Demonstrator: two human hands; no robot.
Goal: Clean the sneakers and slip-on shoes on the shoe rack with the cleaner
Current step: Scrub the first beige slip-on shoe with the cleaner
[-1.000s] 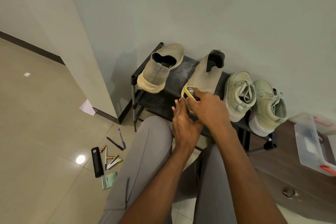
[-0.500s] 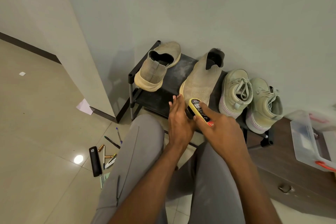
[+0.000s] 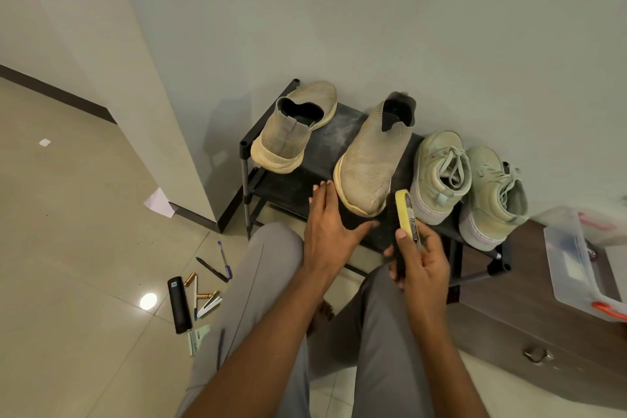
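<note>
A black shoe rack point(image 3: 305, 187) stands against the wall. On it sit two beige slip-on shoes, one at the left point(image 3: 291, 132) with its heel toward me, one in the middle point(image 3: 369, 159) with its toe toward me. Two pale green laced sneakers point(image 3: 441, 173) point(image 3: 495, 200) stand at the right. My right hand point(image 3: 420, 258) grips the cleaner point(image 3: 405, 214), a dark bottle with a yellow sponge head, just in front of the first sneaker. My left hand point(image 3: 329, 227) rests flat on the rack with fingers spread, beside the middle slip-on's toe.
Pens, batteries, a black case point(image 3: 178, 304) and paper lie on the tiled floor at the left. A dark wooden drawer unit point(image 3: 529, 322) with a clear plastic box point(image 3: 576, 265) on it stands at the right. My grey-trousered knees are below.
My right hand drew the cleaner off the middle slip-on's toe, back and to the right. My left hand let go of the toe and opened flat on the rack.
</note>
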